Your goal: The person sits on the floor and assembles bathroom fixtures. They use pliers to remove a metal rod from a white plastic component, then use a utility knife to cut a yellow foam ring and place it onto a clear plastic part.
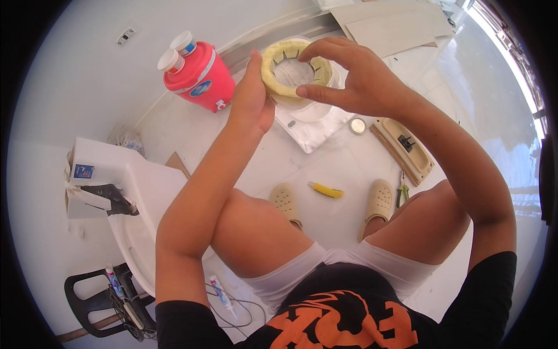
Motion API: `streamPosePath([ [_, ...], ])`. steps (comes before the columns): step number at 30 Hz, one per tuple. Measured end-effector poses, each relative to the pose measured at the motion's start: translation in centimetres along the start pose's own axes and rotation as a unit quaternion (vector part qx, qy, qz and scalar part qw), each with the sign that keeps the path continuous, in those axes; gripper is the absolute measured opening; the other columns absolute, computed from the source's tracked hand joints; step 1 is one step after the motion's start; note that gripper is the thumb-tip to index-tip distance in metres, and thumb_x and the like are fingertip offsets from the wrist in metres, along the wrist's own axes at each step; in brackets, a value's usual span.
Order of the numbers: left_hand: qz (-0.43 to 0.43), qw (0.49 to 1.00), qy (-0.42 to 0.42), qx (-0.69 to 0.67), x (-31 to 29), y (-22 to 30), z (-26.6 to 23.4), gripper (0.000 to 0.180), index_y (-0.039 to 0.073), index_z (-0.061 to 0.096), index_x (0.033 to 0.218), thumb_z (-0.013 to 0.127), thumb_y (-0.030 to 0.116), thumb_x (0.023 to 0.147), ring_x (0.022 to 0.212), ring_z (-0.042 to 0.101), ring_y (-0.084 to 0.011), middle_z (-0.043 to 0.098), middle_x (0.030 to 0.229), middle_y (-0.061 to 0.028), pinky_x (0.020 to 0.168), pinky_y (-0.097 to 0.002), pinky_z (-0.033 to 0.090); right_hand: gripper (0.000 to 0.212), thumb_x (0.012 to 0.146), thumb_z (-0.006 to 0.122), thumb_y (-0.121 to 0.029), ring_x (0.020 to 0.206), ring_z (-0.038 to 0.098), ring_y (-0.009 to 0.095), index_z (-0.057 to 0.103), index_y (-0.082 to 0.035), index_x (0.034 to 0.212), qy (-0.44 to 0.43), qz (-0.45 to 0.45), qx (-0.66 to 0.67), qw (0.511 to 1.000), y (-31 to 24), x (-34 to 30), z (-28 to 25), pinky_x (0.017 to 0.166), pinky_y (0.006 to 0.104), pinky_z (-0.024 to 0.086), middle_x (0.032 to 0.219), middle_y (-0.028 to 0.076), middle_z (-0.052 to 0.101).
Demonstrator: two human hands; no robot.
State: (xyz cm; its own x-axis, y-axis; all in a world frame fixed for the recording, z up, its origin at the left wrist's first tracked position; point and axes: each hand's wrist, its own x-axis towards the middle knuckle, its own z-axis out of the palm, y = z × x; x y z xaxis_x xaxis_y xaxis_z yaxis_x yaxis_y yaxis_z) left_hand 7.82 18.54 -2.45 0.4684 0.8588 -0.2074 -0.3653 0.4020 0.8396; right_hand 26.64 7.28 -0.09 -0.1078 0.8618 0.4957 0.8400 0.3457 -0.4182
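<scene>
A pale yellow ring (pixel 267 72) with dark pointed slits round its inner edge is between my hands at the far middle. My left hand (pixel 251 96) grips its left side, thumb pointing up and the other fingers hidden behind it. Over its right side reaches my right hand (pixel 354 72), thumb and fingers spread well apart. Those fingertips overlap the ring's rim; whether they press on it I cannot tell. Beneath the ring is a round white container (pixel 317 111), mostly covered, with a flat white plastic sheet or bag (pixel 308 134) under it.
A pink drink cooler (pixel 212 87) with white tubs on top stands left of my left hand. A yellow utility knife (pixel 326 190) lies between my feet. Green-handled pliers (pixel 402 195), a round metal lid (pixel 357 125) and a beige panel (pixel 407 145) are at right. White ceramic fixture (pixel 154 186) at left.
</scene>
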Motion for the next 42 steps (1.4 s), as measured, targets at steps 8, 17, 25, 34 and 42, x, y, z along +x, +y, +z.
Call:
streamPosePath([
  [8, -0.033, 0.992, -0.081, 0.087, -2.9, -0.6, 1.5, 0.067, 0.000, 0.048, 0.149, 0.034, 0.056, 0.115, 0.135, 0.054, -0.0223, 0.056, 0.144, -0.0123, 0.117, -0.0413, 0.041, 0.040, 0.095, 0.080, -0.034, 0.109, 0.070, 0.030, 0.074, -0.005, 0.121, -0.013, 0.161, 0.212, 0.964, -1.9, -2.3, 1.6, 0.095, 0.0429, 0.054, 0.117, 0.013, 0.076],
  [17, -0.013, 0.989, -0.098, 0.110, -3.0, -0.4, 1.4, 0.072, 0.004, 0.045, 0.153, 0.021, 0.059, 0.115, 0.139, 0.055, -0.0267, 0.054, 0.150, -0.0140, 0.116, -0.0458, 0.047, 0.028, 0.107, 0.064, -0.028, 0.096, 0.069, 0.035, 0.071, -0.002, 0.116, 0.111, 0.080, 0.131, 0.982, -2.1, -1.6, 2.6, 0.087, 0.0430, 0.055, 0.106, 0.014, 0.071],
  [25, -0.030, 0.986, -0.126, 0.105, -2.6, -1.3, 1.7, 0.064, 0.004, 0.045, 0.151, 0.024, 0.053, 0.117, 0.139, 0.056, -0.0258, 0.054, 0.150, -0.0135, 0.116, -0.0450, 0.049, 0.030, 0.109, 0.061, -0.028, 0.097, 0.070, 0.034, 0.074, -0.002, 0.116, 0.123, 0.104, 0.180, 0.970, -0.6, -1.5, 1.8, 0.086, 0.0408, 0.055, 0.109, 0.015, 0.072],
  [34, -0.067, 0.989, -0.122, 0.056, -2.1, -1.9, 1.9, 0.057, 0.007, 0.045, 0.152, 0.025, 0.048, 0.118, 0.139, 0.056, -0.0257, 0.055, 0.151, -0.0110, 0.116, -0.0459, 0.049, 0.031, 0.106, 0.067, -0.029, 0.095, 0.071, 0.031, 0.077, -0.001, 0.115, 0.160, 0.102, 0.182, 0.965, 0.4, -1.4, 0.8, 0.085, 0.0375, 0.056, 0.107, 0.013, 0.075],
  [42, -0.096, 0.986, -0.129, 0.043, -2.0, -2.1, 2.0, 0.055, 0.004, 0.044, 0.153, 0.029, 0.044, 0.118, 0.141, 0.055, -0.0262, 0.055, 0.153, -0.0125, 0.119, -0.0462, 0.048, 0.042, 0.106, 0.069, -0.038, 0.091, 0.070, 0.016, 0.075, 0.000, 0.121, 0.174, 0.122, 0.122, 0.970, 1.8, -0.8, -0.7, 0.084, 0.0319, 0.056, 0.097, 0.008, 0.076],
])
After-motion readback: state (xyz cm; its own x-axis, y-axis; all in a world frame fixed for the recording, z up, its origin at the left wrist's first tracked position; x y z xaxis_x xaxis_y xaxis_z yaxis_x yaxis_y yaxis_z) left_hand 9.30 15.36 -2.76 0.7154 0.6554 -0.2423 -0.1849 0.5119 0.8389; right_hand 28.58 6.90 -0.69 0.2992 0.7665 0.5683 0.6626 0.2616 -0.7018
